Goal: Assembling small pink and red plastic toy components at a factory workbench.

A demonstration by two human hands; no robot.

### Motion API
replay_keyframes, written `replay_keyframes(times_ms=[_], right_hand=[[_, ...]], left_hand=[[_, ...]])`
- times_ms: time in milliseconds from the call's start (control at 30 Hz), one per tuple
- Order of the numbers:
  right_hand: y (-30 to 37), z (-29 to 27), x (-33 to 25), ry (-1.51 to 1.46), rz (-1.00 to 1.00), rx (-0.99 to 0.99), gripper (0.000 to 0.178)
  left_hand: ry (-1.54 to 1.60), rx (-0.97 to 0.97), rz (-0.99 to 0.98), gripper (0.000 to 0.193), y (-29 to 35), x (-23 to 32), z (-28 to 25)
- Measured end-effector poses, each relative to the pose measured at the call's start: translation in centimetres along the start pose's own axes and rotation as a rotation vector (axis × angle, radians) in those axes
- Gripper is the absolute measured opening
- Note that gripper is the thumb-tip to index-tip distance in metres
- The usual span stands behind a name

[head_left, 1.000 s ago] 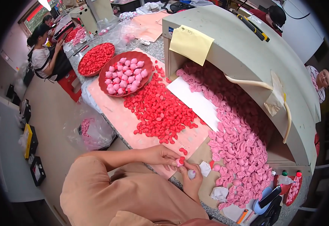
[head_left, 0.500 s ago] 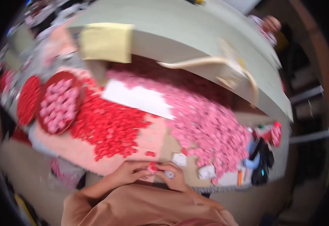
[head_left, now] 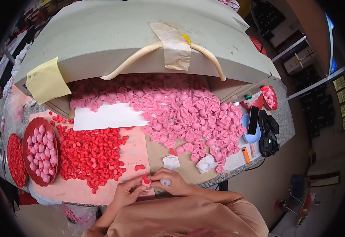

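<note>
Piece, small and pink with red on top [head_left: 146, 182], sits between the two hands above the front edge of the worktop. The left hand [head_left: 129, 192] has its thumb and fingertips pinched on the piece from one side. The right hand [head_left: 175, 182] meets it from the other; its fingers are curled round a small pale bottle [head_left: 165, 182], and whether its fingertips also grip the piece I cannot tell.

Just beyond the hands, a few loose red bits [head_left: 139, 167] lie on a pink mat [head_left: 71, 193]. A wide pile of red pieces [head_left: 91, 156] covers much of that mat. On the left stands a red bowl [head_left: 25, 166] holding pink and red pieces.

Near the right hand are a folded white paper [head_left: 171, 161] and a crumpled tissue [head_left: 207, 164]. Beyond them spreads a big heap of pink pieces [head_left: 192, 118], reaching back under a grey cabinet [head_left: 113, 35]; a white sheet [head_left: 105, 117] lies at the heap's left. A yellow note [head_left: 48, 83] and a cream cord [head_left: 137, 57] hang on the cabinet. On the right are a black phone [head_left: 253, 119], a blue dish [head_left: 252, 137] and an orange lighter [head_left: 246, 155].
</note>
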State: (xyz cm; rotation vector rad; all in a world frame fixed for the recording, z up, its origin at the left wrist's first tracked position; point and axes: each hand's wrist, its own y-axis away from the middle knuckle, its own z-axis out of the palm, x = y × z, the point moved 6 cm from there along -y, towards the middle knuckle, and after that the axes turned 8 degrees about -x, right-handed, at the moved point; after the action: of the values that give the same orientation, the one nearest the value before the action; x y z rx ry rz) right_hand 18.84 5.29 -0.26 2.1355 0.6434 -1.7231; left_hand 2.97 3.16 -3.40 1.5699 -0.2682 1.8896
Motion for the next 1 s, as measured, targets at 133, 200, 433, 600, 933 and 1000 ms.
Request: replay_keyframes(times_ms=[133,200,433,600,933,1000], right_hand=[[0.1,0.1,0.1,-0.013,-0.021,0.003,0.027],[0.0,0.0,0.1,-0.006,-0.012,0.003,0.027],[-0.3,-0.1,0.0,-0.017,-0.02,0.008,0.026],[0.1,-0.3,-0.2,0.0,-0.013,0.05,0.025],[0.9,-0.1,-0.6,0.048,0.056,0.129,0.024],[0.5,-0.1,-0.6,0.045,0.066,0.099,0.022]], left_hand=[[0.019,0.016,0.018,0.038,0.1,0.1,0.0],[0.018,0.018,0.01,0.038,0.0,0.0,0.0],[-0.006,0.021,0.035,0.037,-0.1,0.7,-0.2],[0.073,0.023,-0.07,0.036,-0.3,1.1,0.3],[-0.093,0.082,-0.014,0.036,0.6,0.7,0.7],[-0.122,0.076,0.037,0.035,0.4,1.4,0.2]])
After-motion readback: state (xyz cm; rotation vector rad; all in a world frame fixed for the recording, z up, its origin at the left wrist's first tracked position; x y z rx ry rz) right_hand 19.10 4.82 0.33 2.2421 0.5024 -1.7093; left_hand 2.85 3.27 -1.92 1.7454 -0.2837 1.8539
